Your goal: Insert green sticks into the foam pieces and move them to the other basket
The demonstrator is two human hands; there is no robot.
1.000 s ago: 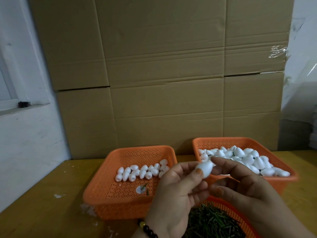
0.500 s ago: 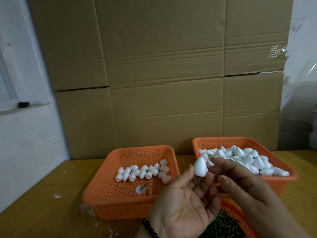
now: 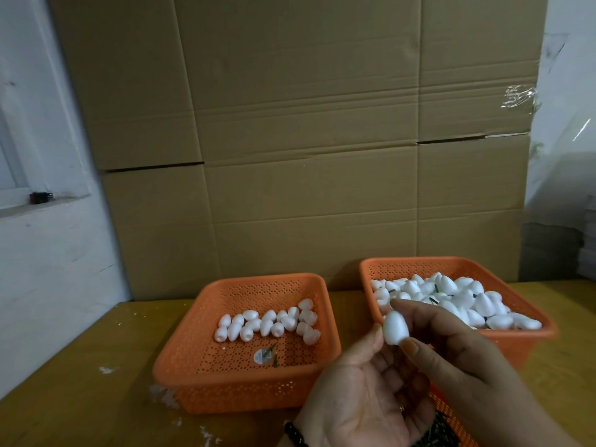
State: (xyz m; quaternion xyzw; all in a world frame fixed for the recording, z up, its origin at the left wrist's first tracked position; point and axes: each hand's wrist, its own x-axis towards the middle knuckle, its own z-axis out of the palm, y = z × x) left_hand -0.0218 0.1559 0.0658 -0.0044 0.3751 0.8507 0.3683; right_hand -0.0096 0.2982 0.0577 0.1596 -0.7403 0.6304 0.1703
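Looks like they're well into it: the right basket (image 3: pixel 535 332) just behind the fingers is heaped with foam pieces, some showing green sticks, while the left basket (image 3: pixel 180 375) holds only a single row. The right hand (image 3: pixel 458 359) fingers pinch one foam piece (image 3: pixel 396 327), the left hand (image 3: pixel 361 398) lies open-palmed just below. Half a second back a stick poked out underneath; now it's hidden, probably pushed in.

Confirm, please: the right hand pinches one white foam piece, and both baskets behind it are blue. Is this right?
Not quite. The right hand does pinch one white foam piece, but the left basket and the right basket behind it are orange, not blue, as the head view shows.
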